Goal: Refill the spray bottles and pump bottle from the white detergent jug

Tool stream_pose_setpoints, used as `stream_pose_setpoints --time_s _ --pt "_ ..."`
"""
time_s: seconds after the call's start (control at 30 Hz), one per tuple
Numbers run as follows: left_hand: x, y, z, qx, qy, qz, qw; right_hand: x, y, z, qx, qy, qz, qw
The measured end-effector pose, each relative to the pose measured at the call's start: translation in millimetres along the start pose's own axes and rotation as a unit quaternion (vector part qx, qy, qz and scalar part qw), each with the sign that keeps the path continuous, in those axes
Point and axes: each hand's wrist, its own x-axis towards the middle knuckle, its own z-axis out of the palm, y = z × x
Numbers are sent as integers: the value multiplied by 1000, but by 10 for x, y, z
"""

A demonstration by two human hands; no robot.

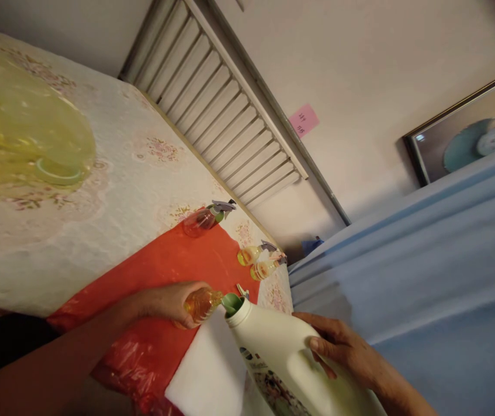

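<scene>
Gripping a small amber bottle in the left hand, over the red sheet near the table's far edge. Clutching the white jug in the right hand, tipping its mouth against the bottle's green funnel. Leaving open room leftward; crowding blue cloth rightward.

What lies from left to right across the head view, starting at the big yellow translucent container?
Big yellow translucent container → left hand on a small amber bottle → large white plastic jug → right hand → blue cloth.
</scene>
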Motion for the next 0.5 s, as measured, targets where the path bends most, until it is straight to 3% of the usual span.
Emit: stream_pose_setpoints --time_s 0.5 --pt "-9 -7 -18 20 5 -2 1000 2 -10 -6 9 -6 -4 1000"
